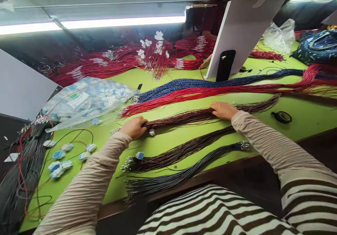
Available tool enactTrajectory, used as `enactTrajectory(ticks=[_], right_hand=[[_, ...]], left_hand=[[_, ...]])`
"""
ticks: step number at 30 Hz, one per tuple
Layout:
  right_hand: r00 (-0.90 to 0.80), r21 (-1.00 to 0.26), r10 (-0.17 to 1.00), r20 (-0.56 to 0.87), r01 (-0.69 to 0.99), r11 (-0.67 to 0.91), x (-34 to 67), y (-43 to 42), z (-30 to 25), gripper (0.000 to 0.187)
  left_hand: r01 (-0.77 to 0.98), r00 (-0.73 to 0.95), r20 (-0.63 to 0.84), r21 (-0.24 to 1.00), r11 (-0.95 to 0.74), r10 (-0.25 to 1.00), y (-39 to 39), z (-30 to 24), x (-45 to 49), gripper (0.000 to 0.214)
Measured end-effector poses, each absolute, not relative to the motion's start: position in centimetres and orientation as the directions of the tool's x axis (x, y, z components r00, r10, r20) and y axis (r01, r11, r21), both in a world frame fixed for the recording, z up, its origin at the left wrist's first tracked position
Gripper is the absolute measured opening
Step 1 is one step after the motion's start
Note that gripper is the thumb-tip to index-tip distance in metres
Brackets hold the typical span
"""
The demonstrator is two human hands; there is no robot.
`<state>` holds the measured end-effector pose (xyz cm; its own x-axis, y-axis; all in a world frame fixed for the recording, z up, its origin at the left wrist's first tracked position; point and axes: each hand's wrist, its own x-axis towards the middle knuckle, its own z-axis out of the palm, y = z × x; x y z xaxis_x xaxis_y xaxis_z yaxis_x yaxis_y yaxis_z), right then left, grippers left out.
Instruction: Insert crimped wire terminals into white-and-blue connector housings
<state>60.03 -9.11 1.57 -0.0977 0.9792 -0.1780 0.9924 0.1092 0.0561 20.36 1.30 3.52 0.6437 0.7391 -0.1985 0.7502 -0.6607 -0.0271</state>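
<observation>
A long bundle of dark brown wires point(179, 118) stretches across the green table between my hands. My left hand point(135, 126) is closed round it near its left end, where metal terminals stick out. Farther along, my right hand point(222, 110) grips the same bundle, its fingers wrapped over the top. Just below my left hand lies a small pale connector point(152, 132). Nearer to me rest a second brown wire bundle point(181, 147) with a blue-and-white connector point(139, 155) on it, and a dark grey wire bundle point(184, 173).
Behind my hands run a red wire bundle point(181, 96) and a blue one point(184, 84). A plastic bag of connectors point(92, 94) and loose connectors point(59, 154) lie left. Black tape point(283, 117) sits right; a black phone point(225, 65) leans on a white panel point(242, 31).
</observation>
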Motion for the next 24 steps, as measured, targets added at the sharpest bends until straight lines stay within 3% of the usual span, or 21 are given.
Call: enactTrajectory(ticks=[9,13,15,17,20,24], right_hand=[[-0.169,0.060,0.949,-0.265,0.980,0.191,60.2,-10.9,2.2,0.028],[-0.179,0.030,0.984,-0.008,0.983,0.179,60.5,-11.0,4.4,0.033],[-0.150,0.035,0.976,0.158,0.989,0.146,60.6,-10.4,5.0,0.033],[-0.153,0.072,0.963,0.222,0.988,0.140,60.8,-9.4,4.6,0.035],[-0.194,0.081,0.977,0.092,0.979,0.187,61.0,-7.7,2.3,0.040],[-0.213,-0.059,0.977,-0.024,0.976,0.211,61.4,-6.7,-0.6,0.045]], left_hand=[[0.715,0.688,-0.391,0.218,-0.664,0.612,-0.6,4.4,19.5,0.037],[0.739,0.673,-0.351,0.276,-0.615,0.651,0.5,5.1,19.1,0.036],[0.751,0.660,-0.277,0.255,-0.609,0.699,1.3,5.3,19.3,0.035],[0.758,0.652,-0.237,0.223,-0.612,0.721,2.0,5.2,19.6,0.032],[0.759,0.650,-0.273,0.198,-0.620,0.709,2.6,4.6,19.7,0.031],[0.743,0.668,-0.249,0.173,-0.647,0.701,2.6,3.7,18.9,0.036]])
